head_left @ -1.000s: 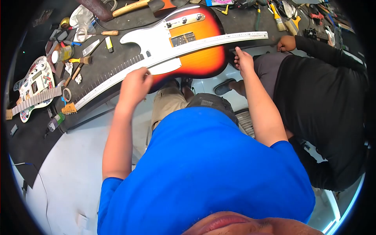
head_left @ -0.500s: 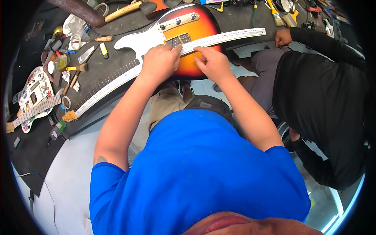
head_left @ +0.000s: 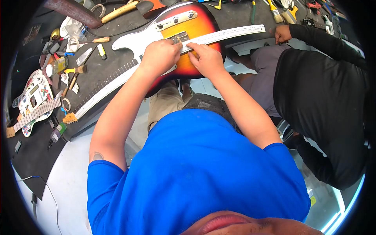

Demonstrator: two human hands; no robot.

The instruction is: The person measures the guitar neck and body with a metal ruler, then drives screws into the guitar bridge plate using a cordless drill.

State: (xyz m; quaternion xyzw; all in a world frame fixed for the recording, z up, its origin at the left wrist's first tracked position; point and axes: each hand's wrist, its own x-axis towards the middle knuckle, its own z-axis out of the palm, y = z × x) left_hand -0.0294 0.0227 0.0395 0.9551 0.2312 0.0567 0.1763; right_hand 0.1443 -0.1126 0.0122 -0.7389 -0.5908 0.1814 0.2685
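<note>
A sunburst electric guitar point(head_left: 208, 24) with a white pickguard lies across the bench, its neck towards the lower left. A long white ruler point(head_left: 227, 33) runs along the neck and over the body, projecting past the body's right edge. My left hand point(head_left: 160, 58) is closed on the ruler near the metal bridge point(head_left: 179, 38), its fingers curled and partly hidden. Just right of it, my right hand point(head_left: 207, 60) rests its index fingertip at the ruler's edge. The thumb there is apart from the index finger, lower down over the body.
A sticker-covered guitar point(head_left: 37, 93) lies at the left. A jar point(head_left: 56, 66), brush point(head_left: 80, 69), hammer point(head_left: 119, 11) and more tools crowd the bench. At the right, a person in black point(head_left: 321, 94) rests a hand point(head_left: 282, 34) by the bench edge.
My right hand has shifted slightly left along the ruler, closer to my left hand. The ruler's right end sits slightly higher in view. My left hand stays near the bridge.
</note>
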